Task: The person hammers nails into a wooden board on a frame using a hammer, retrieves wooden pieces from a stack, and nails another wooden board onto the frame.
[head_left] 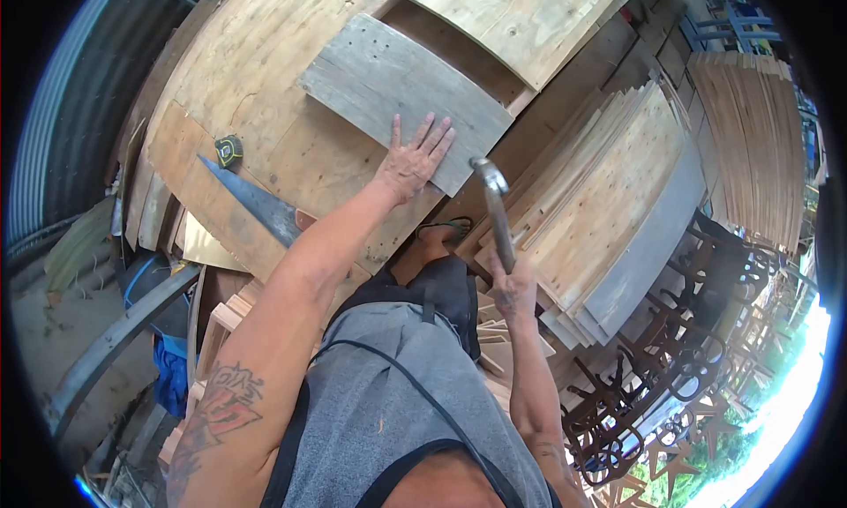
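Note:
My left hand (413, 162) lies flat with fingers spread on a grey weathered plywood board (397, 80). That board sits tilted across the work surface, its right end reaching past the edge. My right hand (513, 289) is wrapped round the handle of a hammer (497, 210). The hammer's metal head is raised near the board's lower right corner, apart from the wood. Beyond the board, a larger pale plywood sheet (520, 23) lies with a dark gap between the two. Any nails are too small to make out.
A tape measure (228, 151) and a handsaw (251, 195) lie on the plywood work surface (256, 76) at left. Stacked plywood sheets (618, 190) stand close on my right. Dark curved metal frames (653, 358) fill the lower right. My sandalled foot (445, 229) is below the edge.

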A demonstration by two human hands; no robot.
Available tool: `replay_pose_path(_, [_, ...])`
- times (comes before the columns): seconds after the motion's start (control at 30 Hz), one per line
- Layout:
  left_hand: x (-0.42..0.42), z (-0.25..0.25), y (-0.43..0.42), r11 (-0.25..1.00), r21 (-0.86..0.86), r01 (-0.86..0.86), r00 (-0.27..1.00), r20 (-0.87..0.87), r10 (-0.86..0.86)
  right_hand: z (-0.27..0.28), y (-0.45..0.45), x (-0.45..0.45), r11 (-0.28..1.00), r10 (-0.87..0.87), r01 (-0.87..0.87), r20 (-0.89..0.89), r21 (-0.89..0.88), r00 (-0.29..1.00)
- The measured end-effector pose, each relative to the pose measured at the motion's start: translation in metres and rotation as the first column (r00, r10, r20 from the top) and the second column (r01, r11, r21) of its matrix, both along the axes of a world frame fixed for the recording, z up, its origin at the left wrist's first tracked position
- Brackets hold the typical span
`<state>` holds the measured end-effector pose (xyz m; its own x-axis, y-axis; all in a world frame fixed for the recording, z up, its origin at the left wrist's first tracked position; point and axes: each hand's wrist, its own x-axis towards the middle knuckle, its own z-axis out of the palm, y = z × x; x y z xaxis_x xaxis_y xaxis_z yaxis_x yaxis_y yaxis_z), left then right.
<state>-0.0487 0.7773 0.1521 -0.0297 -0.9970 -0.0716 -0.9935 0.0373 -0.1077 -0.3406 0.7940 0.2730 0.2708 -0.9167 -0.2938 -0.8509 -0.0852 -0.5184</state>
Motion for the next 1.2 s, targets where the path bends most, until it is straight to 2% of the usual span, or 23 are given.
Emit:
replay_pose_path(0.03, [-0.005,-0.001,0.01,0.998,0.067,0.0,0.997,-0.08,0.005,0.02,-0.007,0.005,0.987,-0.132,0.121,0.098,0.111,0.986])
replay_pose_path(0.07, [-0.007,0.013,0.008,0.993,0.118,0.01,0.987,-0.162,0.009,0.032,-0.013,0.005,0.995,-0.058,0.076,0.257,-0.061,0.965])
replay_pose_path(0.13, [0.006,0.027,-0.004,0.988,0.155,-0.001,0.969,-0.243,0.039,0.062,-0.017,0.013,0.974,-0.04,0.146,0.497,-0.175,0.867])
replay_pose_path(0.27, [0.004,0.039,-0.005,0.979,0.206,0.006,0.946,-0.319,0.061,0.077,-0.006,-0.004,0.959,-0.022,0.232,0.77,-0.164,0.637])
replay_pose_path(0.37, [0.005,0.047,-0.003,0.971,0.232,0.059,0.951,-0.31,0.016,0.062,0.017,-0.021,0.965,-0.125,0.255,0.752,-0.06,0.647])
replay_pose_path(0.4, [0.011,0.052,-0.002,0.97,0.235,0.067,0.957,-0.29,0.004,0.056,0.025,-0.023,0.951,-0.231,0.308,0.742,0.036,0.629])
replay_pose_path(0.5, [0.024,0.031,0.012,0.999,-0.02,0.04,0.843,-0.536,-0.045,0.037,0.051,-0.023,0.865,-0.497,0.385,0.655,0.322,0.569])
replay_pose_path(0.53, [0.032,0.02,0.02,0.997,-0.067,-0.044,0.835,-0.55,0.0,0.03,0.058,-0.025,0.822,-0.569,0.407,0.602,0.399,0.56])
replay_pose_path(0.63, [0.055,0.001,0.04,0.921,-0.254,-0.296,0.789,-0.608,0.086,0.006,0.08,-0.036,0.755,-0.653,0.499,0.413,0.425,0.635])
replay_pose_path(0.73, [0.088,-0.01,0.069,0.798,-0.248,-0.549,0.698,-0.661,0.275,0.017,0.093,-0.034,0.696,-0.699,0.526,0.29,0.489,0.654])
replay_pose_path(0.83, [0.116,-0.025,0.095,0.724,-0.224,-0.653,0.662,-0.634,0.401,-0.004,0.1,-0.057,0.793,-0.592,0.505,0.23,0.342,0.773])
replay_pose_path(0.87, [0.123,-0.028,0.1,0.704,-0.206,-0.68,0.643,-0.629,0.438,-0.004,0.097,-0.058,0.79,-0.595,0.508,0.231,0.342,0.77])
replay_pose_path(0.97, [0.142,-0.024,0.091,0.686,-0.251,-0.683,0.64,-0.658,0.397,-0.004,0.078,-0.061,0.786,-0.589,0.494,0.205,0.372,0.781])
replay_pose_path(1.07, [0.156,-0.013,0.056,0.635,-0.205,-0.744,0.557,-0.715,0.422,-0.009,0.037,-0.055,0.862,-0.491,0.441,0.194,0.251,0.849])
replay_pose_path(1.1, [0.16,-0.011,0.039,0.59,-0.334,-0.735,0.629,-0.659,0.411,-0.007,0.021,-0.049,0.882,-0.456,0.42,0.162,0.214,0.875])
replay_pose_path(1.2, [0.178,0.013,-0.013,0.594,-0.341,-0.728,0.676,-0.502,0.54,-0.006,-0.038,-0.034,0.928,-0.353,0.322,0.162,0.187,0.922])
